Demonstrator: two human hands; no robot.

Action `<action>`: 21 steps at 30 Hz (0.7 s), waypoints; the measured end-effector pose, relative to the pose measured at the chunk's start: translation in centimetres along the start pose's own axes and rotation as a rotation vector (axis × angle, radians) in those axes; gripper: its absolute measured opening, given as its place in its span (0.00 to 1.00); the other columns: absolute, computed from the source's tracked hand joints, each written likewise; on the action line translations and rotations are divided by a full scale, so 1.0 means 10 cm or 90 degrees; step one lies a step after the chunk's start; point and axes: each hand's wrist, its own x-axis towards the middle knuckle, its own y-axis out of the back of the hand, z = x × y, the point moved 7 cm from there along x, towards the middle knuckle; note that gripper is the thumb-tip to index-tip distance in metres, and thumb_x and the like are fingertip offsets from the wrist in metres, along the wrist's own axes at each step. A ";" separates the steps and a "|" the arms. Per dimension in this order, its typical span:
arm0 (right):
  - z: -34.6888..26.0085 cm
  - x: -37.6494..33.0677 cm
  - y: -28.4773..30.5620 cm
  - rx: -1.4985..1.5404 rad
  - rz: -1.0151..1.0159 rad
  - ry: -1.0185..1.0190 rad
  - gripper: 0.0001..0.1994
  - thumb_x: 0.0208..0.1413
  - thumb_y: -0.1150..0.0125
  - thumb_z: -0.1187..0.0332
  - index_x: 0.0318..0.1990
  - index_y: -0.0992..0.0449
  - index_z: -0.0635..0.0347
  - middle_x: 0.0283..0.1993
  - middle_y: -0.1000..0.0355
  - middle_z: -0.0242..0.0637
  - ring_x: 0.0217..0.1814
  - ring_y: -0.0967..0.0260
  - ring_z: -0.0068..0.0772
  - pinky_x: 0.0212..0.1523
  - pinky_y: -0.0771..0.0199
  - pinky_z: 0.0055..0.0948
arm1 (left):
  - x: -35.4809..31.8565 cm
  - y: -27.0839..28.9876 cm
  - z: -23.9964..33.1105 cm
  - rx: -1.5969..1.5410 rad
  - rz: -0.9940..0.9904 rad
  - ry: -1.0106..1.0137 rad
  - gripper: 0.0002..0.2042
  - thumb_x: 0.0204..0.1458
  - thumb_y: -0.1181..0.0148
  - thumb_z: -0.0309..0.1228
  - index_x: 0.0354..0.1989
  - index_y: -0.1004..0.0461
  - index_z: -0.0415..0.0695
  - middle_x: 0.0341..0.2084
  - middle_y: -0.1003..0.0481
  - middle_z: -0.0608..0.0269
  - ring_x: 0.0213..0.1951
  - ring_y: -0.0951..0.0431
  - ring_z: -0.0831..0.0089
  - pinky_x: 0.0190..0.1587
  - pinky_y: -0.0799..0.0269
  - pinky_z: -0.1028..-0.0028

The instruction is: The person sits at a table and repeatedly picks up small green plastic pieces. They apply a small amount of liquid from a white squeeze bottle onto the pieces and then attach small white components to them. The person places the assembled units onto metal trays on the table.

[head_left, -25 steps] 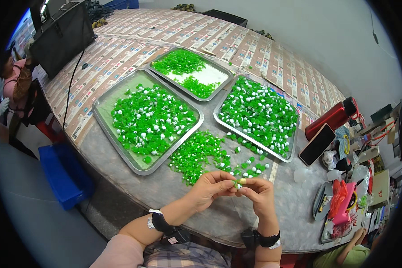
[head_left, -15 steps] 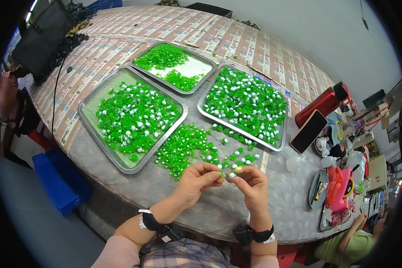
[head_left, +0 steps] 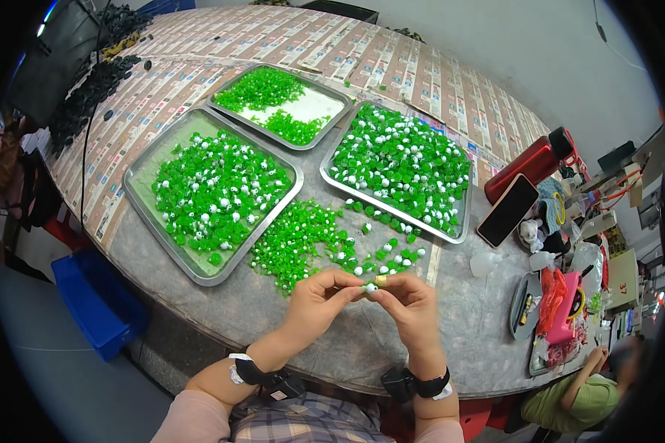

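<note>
Over the near part of the table my left hand [head_left: 319, 303] and right hand [head_left: 408, 306] meet fingertip to fingertip. Both are closed in a pinch. Between them sits a small white ball [head_left: 372, 288] with dark marks, pressed against a bit of green plastic. The left fingers hold the green piece, largely hidden; the ball is in the right fingers. A yellow band [head_left: 380, 280] wraps a right fingertip. Just beyond lies a loose heap of small green plastic pieces [head_left: 292, 240], with several green-and-white balls [head_left: 403, 261] to its right.
A metal tray [head_left: 144, 183] of green and white pieces stands left, another tray [head_left: 391, 215] right, and a third tray [head_left: 321, 105] with green pieces behind. At right are a phone [head_left: 507, 210], red bottle [head_left: 523, 168] and pink container [head_left: 567, 306]. A person [head_left: 580, 395] sits lower right.
My hands have drawn together, and the white ball now meets the green piece at the left fingertips. The whole view has shifted slightly.
</note>
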 end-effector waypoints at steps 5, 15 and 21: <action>0.06 0.00 0.07 0.078 -0.012 -0.061 0.11 0.45 0.46 0.78 0.39 0.32 0.69 0.32 0.30 0.40 0.34 0.32 0.25 0.36 0.31 0.20 | -0.03 -0.08 0.21 0.273 -0.008 -0.146 0.04 0.41 0.44 0.23 0.27 0.28 0.38 0.25 0.28 0.62 0.28 0.28 0.76 0.30 0.33 0.80; 0.20 0.01 0.11 0.015 -0.068 -0.108 0.10 0.45 0.45 0.77 0.36 0.31 0.70 0.31 0.30 0.40 0.33 0.32 0.27 0.35 0.31 0.21 | -0.09 -0.15 0.29 0.429 -0.034 -0.270 0.04 0.39 0.42 0.23 0.25 0.28 0.38 0.24 0.28 0.60 0.26 0.28 0.73 0.27 0.33 0.79; -0.01 0.06 0.12 0.005 0.004 -0.005 0.12 0.44 0.45 0.77 0.39 0.33 0.68 0.30 0.30 0.39 0.33 0.31 0.26 0.35 0.32 0.21 | 0.02 0.19 0.24 -0.048 0.091 -0.095 0.05 0.44 0.45 0.27 0.28 0.29 0.39 0.23 0.29 0.64 0.26 0.28 0.77 0.28 0.32 0.79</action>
